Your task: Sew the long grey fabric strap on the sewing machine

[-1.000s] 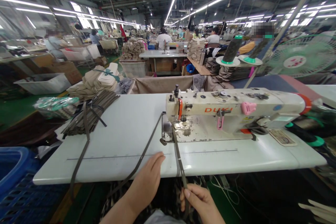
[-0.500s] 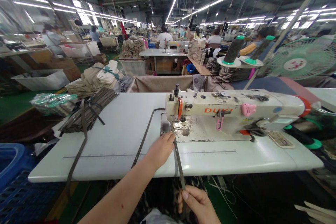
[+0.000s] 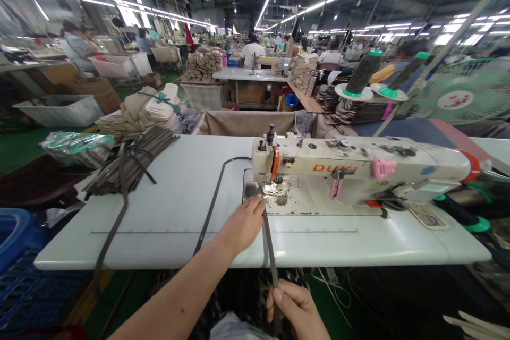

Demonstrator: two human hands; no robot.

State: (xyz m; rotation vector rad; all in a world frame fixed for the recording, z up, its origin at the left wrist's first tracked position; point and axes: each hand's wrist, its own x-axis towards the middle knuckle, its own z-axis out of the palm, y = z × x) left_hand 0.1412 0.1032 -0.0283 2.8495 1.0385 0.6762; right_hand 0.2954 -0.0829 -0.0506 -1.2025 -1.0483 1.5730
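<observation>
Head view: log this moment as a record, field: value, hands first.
left hand: fingertips at the dark strip, close to the needle area; grip unclear
right hand: pinching the same strip, nearer the wearer than the table edge
sewing machine: on the table, right of the left hand
strip bundle: tied, at the table's far left
thread cones: two, beyond the machine
fan: far right

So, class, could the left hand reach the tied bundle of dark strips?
Probably yes: only one dark strip crosses the tabletop between the left hand and the tied bundle, though that hand is at the sewing machine.
</observation>
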